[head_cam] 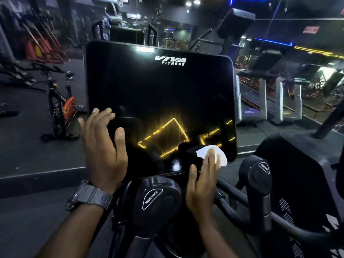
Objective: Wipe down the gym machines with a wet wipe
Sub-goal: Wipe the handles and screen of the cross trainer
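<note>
Gym; "VIVA FITNESS" screen (160, 101), right hand (202, 185) presses wipe (222, 158).

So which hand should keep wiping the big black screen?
The right hand. Its flat fingers already press the white wet wipe against the screen, near the bottom right corner. The left hand has no wipe; it rests open at the screen's left edge, probably steadying it.
</note>
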Action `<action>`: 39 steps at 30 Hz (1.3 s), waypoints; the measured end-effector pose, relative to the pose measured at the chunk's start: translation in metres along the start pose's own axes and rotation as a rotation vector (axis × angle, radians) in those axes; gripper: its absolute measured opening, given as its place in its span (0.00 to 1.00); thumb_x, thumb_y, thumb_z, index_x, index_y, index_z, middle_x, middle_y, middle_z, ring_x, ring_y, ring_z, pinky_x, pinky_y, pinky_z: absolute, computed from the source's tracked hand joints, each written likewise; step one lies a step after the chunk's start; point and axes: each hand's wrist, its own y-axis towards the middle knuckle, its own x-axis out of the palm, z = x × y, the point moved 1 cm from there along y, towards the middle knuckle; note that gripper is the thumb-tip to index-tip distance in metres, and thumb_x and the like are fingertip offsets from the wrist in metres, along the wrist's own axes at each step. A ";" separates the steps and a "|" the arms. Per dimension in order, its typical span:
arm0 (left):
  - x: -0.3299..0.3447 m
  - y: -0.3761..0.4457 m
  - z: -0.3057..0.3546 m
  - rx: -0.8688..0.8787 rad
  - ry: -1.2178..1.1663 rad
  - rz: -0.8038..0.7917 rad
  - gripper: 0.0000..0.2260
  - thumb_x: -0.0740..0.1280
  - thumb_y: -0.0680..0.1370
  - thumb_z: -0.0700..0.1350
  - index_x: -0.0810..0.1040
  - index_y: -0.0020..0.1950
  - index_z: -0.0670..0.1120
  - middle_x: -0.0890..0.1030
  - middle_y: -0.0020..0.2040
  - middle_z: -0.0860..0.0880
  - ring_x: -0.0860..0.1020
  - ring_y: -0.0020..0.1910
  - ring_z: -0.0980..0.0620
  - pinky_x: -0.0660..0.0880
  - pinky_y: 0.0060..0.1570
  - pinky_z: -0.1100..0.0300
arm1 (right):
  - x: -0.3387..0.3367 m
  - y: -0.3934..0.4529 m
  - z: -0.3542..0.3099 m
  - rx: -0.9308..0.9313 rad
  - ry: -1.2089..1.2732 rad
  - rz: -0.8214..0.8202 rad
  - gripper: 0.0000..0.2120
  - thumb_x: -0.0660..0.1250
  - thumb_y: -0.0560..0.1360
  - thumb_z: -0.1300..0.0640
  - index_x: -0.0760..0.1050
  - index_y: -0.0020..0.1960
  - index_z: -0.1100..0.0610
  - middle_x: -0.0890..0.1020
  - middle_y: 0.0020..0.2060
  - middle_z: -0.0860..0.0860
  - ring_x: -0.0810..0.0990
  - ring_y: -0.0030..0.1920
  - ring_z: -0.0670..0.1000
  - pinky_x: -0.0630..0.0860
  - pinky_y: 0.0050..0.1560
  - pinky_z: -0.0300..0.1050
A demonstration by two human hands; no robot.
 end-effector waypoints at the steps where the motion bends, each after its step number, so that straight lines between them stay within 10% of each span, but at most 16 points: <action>1: 0.000 -0.001 -0.001 -0.011 -0.013 -0.003 0.16 0.58 0.81 0.43 0.71 0.65 0.38 0.74 0.68 0.43 0.64 0.75 0.45 0.49 0.77 0.42 | -0.005 0.004 0.001 -0.046 -0.024 -0.001 0.28 0.53 0.82 0.46 0.59 0.79 0.57 0.59 0.78 0.48 0.53 0.79 0.50 0.48 0.76 0.34; 5: -0.004 -0.006 -0.002 -0.044 -0.110 0.003 0.17 0.55 0.82 0.44 0.70 0.67 0.37 0.71 0.71 0.42 0.65 0.75 0.46 0.60 0.73 0.39 | -0.015 0.004 -0.001 -0.468 -0.184 -0.014 0.15 0.62 0.79 0.57 0.78 0.63 0.60 0.78 0.58 0.55 0.75 0.59 0.53 0.72 0.60 0.51; 11: -0.013 -0.001 -0.001 -0.140 -0.283 0.103 0.17 0.51 0.84 0.46 0.69 0.69 0.41 0.71 0.72 0.42 0.69 0.72 0.48 0.65 0.71 0.53 | 0.029 -0.006 -0.058 -0.750 -0.165 -0.608 0.10 0.60 0.80 0.45 0.75 0.59 0.43 0.75 0.52 0.38 0.69 0.54 0.41 0.69 0.59 0.41; 15: -0.014 -0.001 -0.007 -0.174 -0.360 0.159 0.18 0.50 0.85 0.45 0.70 0.68 0.39 0.74 0.69 0.41 0.72 0.70 0.45 0.68 0.70 0.48 | 0.069 -0.013 -0.064 -0.968 -0.140 -0.853 0.17 0.53 0.85 0.45 0.65 0.73 0.41 0.68 0.70 0.40 0.64 0.71 0.44 0.65 0.69 0.39; 22: -0.016 0.002 -0.011 -0.204 -0.474 0.171 0.18 0.48 0.83 0.39 0.67 0.68 0.32 0.74 0.68 0.36 0.73 0.70 0.41 0.68 0.70 0.41 | 0.050 0.023 -0.084 -1.064 -0.431 -0.466 0.24 0.53 0.83 0.50 0.62 0.77 0.54 0.61 0.78 0.51 0.55 0.79 0.52 0.55 0.77 0.51; 31: -0.023 0.007 -0.004 -0.263 -0.494 0.219 0.27 0.50 0.85 0.56 0.67 0.72 0.35 0.75 0.69 0.39 0.72 0.71 0.46 0.70 0.69 0.44 | 0.043 0.021 -0.058 -1.331 -0.526 -0.720 0.29 0.55 0.83 0.40 0.55 0.80 0.49 0.54 0.80 0.47 0.49 0.80 0.53 0.51 0.79 0.54; 39: -0.021 0.008 -0.008 -0.333 -0.523 0.244 0.24 0.47 0.84 0.49 0.66 0.72 0.35 0.78 0.65 0.40 0.75 0.68 0.48 0.70 0.70 0.45 | 0.048 0.036 -0.108 -0.900 -0.482 -0.493 0.30 0.53 0.82 0.38 0.63 0.77 0.55 0.59 0.79 0.50 0.51 0.80 0.55 0.54 0.77 0.61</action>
